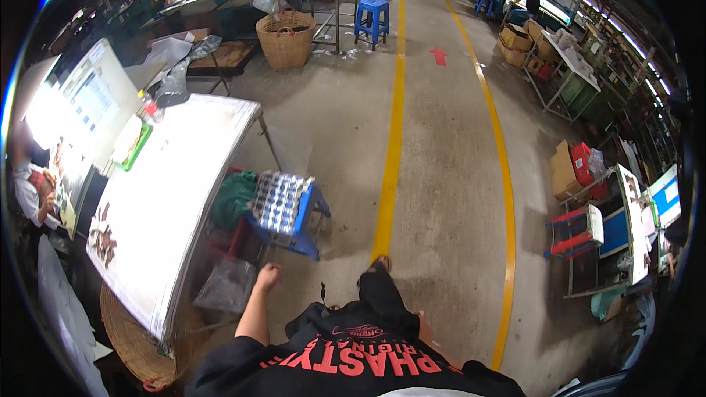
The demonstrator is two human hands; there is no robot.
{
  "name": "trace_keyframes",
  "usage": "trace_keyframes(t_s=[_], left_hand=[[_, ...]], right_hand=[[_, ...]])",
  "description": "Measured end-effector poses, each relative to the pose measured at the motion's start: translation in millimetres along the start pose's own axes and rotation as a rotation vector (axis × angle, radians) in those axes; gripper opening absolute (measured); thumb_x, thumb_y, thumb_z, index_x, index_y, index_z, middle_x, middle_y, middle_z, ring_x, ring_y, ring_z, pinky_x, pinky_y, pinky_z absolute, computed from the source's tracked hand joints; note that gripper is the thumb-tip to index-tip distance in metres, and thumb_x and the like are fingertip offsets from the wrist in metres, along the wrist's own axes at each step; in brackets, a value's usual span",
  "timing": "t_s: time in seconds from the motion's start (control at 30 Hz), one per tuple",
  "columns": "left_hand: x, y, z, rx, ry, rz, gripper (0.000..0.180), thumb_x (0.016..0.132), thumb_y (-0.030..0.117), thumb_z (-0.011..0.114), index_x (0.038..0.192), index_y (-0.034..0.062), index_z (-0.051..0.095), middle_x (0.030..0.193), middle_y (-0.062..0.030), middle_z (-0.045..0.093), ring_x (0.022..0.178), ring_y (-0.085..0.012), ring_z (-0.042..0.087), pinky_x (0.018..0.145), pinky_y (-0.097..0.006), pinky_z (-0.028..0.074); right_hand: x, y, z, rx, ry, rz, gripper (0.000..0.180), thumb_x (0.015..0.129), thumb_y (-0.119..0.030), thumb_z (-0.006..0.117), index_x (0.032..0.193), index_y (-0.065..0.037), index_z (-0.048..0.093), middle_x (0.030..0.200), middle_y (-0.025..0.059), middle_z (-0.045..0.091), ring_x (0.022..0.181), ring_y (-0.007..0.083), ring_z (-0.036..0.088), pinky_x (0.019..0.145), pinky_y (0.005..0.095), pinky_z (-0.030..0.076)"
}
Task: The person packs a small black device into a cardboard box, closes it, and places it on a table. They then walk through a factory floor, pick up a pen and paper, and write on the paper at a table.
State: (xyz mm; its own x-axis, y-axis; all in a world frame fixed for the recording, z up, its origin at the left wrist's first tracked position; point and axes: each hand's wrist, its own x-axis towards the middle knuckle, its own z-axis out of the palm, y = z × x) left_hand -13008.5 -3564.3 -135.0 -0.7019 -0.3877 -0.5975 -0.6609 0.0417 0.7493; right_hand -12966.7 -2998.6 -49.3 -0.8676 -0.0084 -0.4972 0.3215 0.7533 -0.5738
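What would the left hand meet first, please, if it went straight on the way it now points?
The left hand would probably meet the nearer blue plastic stool, but might pass above it; depth is unclear.

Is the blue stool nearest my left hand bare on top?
No, a patterned cover lies over the stool's seat.

The left hand [269, 277], its fingers [274, 270] curled, hangs near a blue stool [309, 209] beside a white table [180, 165]
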Motion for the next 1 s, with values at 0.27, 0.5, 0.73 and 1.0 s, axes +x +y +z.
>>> trace_keyframes(t_s=[0.27, 0.5, 0.73, 1.0], left_hand=[[187.9, 203.1, 28.1, -0.158, 0.070, -0.164, 0.035, 0.098, 0.013, 0.047, 0.129, 0.0111, 0.062, 0.097, -0.0132, 0.073, 0.069, -0.0207, 0.067, 0.051, -0.034, 0.048], [227.3, 248.4, 134.4, -0.341, -0.093, -0.391, 0.039, 0.094, 0.017, 0.052, 0.133, 0.0113, 0.058, 0.099, -0.0164, 0.070, 0.065, -0.0288, 0.063, 0.055, -0.046, 0.051], [310.2, 272.4, 120.1, -0.281, -0.063, -0.816, 0.037, 0.094, 0.019, 0.053, 0.128, 0.0057, 0.061, 0.103, -0.0199, 0.070, 0.074, -0.0347, 0.067, 0.063, -0.050, 0.054], [661.5, 556.2, 44.4, 0.155, 0.016, -0.302, 0.036, 0.095, 0.016, 0.053, 0.123, -0.0047, 0.062, 0.091, -0.0166, 0.073, 0.075, -0.0295, 0.070, 0.065, -0.043, 0.055]], right_hand=[[291.8, -102.6, -112.2, 0.280, -0.242, -0.214, 0.051, 0.097, -0.037, 0.065, 0.132, -0.002, 0.056, 0.113, 0.0225, 0.069, 0.098, 0.0295, 0.067, 0.086, 0.0441, 0.052], [475.3, -186.9, -229.4, -0.283, -0.833, 0.118, 0.024, 0.093, -0.028, 0.065, 0.097, -0.007, 0.076, 0.069, 0.0046, 0.065, 0.057, 0.0175, 0.058, 0.053, 0.0347, 0.048], [675.3, -348.2, -300.8, -0.170, -0.870, 0.309, 0.024, 0.093, -0.030, 0.067, 0.105, -0.014, 0.080, 0.064, -0.0010, 0.058, 0.049, 0.0103, 0.048, 0.046, 0.0287, 0.037], [919.7, -546.1, -385.0, 0.120, -1.037, 0.345, 0.021, 0.094, -0.031, 0.069, 0.096, -0.011, 0.074, 0.066, -0.0020, 0.055, 0.051, 0.0096, 0.048, 0.044, 0.0274, 0.033]])
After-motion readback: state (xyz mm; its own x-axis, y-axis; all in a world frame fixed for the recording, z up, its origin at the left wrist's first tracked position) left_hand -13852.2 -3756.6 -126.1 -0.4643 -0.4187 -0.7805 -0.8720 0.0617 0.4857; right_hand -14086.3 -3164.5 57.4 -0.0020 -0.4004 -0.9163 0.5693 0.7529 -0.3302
